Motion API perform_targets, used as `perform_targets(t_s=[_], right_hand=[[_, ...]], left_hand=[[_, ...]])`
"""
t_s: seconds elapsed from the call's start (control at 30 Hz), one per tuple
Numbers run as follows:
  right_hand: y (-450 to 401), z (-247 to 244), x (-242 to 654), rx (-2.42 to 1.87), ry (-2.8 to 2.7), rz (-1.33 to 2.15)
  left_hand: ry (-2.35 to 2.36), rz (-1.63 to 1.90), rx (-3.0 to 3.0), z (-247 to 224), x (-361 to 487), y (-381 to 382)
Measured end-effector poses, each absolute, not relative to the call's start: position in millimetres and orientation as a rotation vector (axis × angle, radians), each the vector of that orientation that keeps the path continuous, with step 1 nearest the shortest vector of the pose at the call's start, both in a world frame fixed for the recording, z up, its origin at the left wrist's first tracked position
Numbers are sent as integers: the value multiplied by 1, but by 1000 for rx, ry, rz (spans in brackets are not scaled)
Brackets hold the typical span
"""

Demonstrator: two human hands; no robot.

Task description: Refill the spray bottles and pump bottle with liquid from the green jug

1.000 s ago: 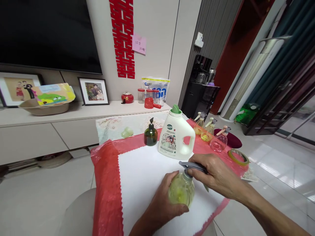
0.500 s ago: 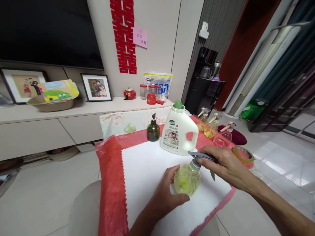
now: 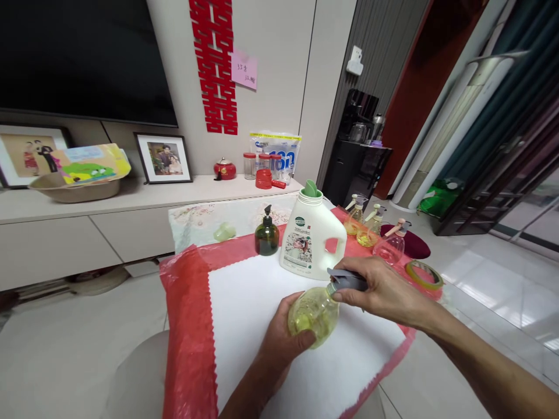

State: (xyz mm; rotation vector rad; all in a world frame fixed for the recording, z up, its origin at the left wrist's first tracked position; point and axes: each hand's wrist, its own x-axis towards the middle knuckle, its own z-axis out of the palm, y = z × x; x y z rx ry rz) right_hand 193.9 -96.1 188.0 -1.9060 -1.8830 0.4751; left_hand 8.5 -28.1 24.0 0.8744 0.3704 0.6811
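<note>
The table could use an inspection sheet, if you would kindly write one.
Surface: white sheet over red plastic.
Job's things: yellowish bottle, tilted; grey pump head at its neck.
Clutter: white jug, dark green pump bottle, tape roll, three dispensers.
Grippers: bare hands; left hand around bottle, right hand gripping pump head.
Cables: nothing seen.
Surroundings: cabinet, screen.
</note>
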Motion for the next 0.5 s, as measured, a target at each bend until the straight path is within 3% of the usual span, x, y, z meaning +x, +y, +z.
perform_targets(t_s=[0.5], right_hand=[[-109,210,202,-2196,-1863,389]], left_hand=[[477,582,968,7,10,-29]])
